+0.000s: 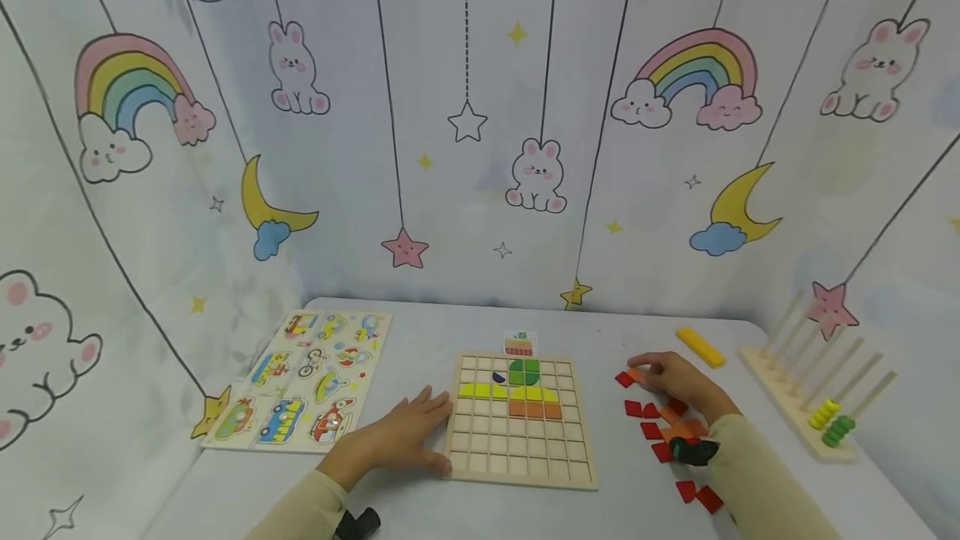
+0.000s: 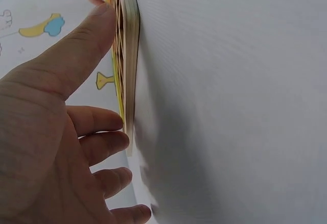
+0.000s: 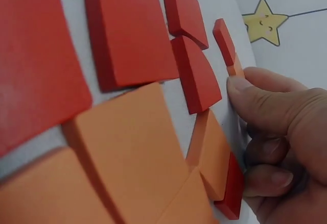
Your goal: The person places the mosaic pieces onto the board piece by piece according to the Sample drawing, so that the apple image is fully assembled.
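Observation:
My left hand (image 1: 399, 438) lies at the left edge of a wooden grid board (image 1: 525, 445), fingers spread. In the left wrist view its thumb and fingertips are right at the board's side. Set in the grid are rounded green tiles (image 1: 523, 372), a small dark blue piece (image 1: 498, 377), a row of yellow tiles (image 1: 476, 391) and a row of orange tiles (image 1: 535, 410). Right of the board, my right hand (image 1: 684, 383) pinches a small orange tile (image 3: 235, 68) between thumb and index finger, beside a red tile (image 3: 224, 41) on the table.
Loose red tiles (image 1: 686, 491) and orange tiles lie under and below the right hand. A yellow bar (image 1: 701, 347) and a wooden peg stand (image 1: 828, 445) with beads are at the right. A vehicle picture board (image 1: 251, 432) is at the left; a small pattern card (image 1: 521, 343) lies behind the grid.

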`<state>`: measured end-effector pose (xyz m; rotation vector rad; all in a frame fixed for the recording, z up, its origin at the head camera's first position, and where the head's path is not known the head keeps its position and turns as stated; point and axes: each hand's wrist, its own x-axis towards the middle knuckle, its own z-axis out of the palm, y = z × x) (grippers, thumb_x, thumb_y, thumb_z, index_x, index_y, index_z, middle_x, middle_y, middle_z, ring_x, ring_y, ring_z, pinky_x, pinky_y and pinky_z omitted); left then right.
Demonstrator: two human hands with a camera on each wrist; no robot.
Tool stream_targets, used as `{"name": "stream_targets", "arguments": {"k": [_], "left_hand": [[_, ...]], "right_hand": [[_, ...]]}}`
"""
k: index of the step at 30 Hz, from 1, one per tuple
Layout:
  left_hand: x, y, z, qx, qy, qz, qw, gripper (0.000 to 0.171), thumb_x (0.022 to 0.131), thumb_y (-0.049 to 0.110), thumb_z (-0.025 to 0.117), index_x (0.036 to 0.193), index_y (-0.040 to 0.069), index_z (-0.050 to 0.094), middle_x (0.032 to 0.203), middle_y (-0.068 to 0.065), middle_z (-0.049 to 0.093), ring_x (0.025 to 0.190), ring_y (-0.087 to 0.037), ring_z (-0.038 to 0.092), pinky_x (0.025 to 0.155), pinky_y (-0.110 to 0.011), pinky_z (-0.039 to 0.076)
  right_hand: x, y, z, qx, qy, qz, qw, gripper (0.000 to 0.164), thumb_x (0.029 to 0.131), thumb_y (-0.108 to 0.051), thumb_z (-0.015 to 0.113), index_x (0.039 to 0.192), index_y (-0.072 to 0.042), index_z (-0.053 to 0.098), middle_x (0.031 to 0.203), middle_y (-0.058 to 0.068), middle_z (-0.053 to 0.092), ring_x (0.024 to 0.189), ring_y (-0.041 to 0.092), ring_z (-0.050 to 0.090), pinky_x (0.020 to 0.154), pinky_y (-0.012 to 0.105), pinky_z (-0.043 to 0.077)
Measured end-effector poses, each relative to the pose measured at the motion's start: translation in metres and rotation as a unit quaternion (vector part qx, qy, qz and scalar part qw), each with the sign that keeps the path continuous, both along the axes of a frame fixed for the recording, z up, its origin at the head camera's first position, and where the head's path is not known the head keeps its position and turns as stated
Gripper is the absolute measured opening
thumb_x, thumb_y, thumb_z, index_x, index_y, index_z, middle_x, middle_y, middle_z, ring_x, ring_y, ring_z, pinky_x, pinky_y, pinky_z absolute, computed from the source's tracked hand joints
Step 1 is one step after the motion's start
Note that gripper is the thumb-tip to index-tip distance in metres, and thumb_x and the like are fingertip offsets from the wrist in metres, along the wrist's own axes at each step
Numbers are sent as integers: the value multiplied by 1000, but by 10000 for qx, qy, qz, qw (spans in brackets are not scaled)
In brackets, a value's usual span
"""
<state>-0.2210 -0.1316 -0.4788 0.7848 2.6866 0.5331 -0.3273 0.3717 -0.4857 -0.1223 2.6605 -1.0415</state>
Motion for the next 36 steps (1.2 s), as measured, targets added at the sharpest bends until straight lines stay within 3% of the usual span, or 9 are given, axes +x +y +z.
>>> {"name": "stream_targets", "arguments": {"k": [6,12,22,26,30,33,36], "left_hand": [[0,1,-1,-34,86,-27,10000,99,82,64,74,155,4,42,165,-13,34,154,-42,21,119,-67,26],[0,1,0,-22,106,-38,9999,101,81,63,75,154,1,42,164,-16,34,154,-43,21,118,-68,27],[1,1,1,-89,100,53,9999,100,81,63,75,153,0,43,163,-17,35,154,-42,21,119,-66,26],[1,2,0,-132,69,89,9998,100,81,63,75,153,1,43,163,-17,34,154,-40,21,120,-64,25],[0,2,0,-116,108,41,9999,99,81,63,75,153,1,43,163,-17,34,154,-41,21,120,-65,26],[0,2,0,-79,106,12,9999,99,81,62,75,153,2,44,163,-18,35,154,-41,22,120,-65,26],[-1,2,0,-67,60,12,10000,99,81,63,75,154,4,43,163,-17,34,154,-41,21,120,-65,25]], "right_hand": [[-3,3,-5,282,128,-178,9994,34,98,-24,70,129,-12,67,106,11,59,98,28,53,76,31,53],[-3,5,-9,351,107,-279,9989,40,95,-28,73,131,-11,67,113,11,60,103,29,53,80,34,55],[4,3,-11,-32,354,-437,9984,41,96,-25,72,129,-2,66,114,13,64,100,27,56,79,34,54],[7,4,-11,-298,251,-560,9977,41,99,-27,66,130,-2,64,120,13,65,103,27,55,77,32,55],[10,2,-8,-802,-4,-953,9922,47,98,-35,67,134,-5,62,118,15,61,97,29,54,68,33,53],[12,-2,-6,-999,-111,-1142,9884,53,96,-41,69,137,-8,60,123,16,58,103,31,51,70,34,54],[11,-10,-2,-1059,-23,-1068,9886,57,95,-46,70,138,-9,59,136,16,55,118,33,46,82,39,54]]}}
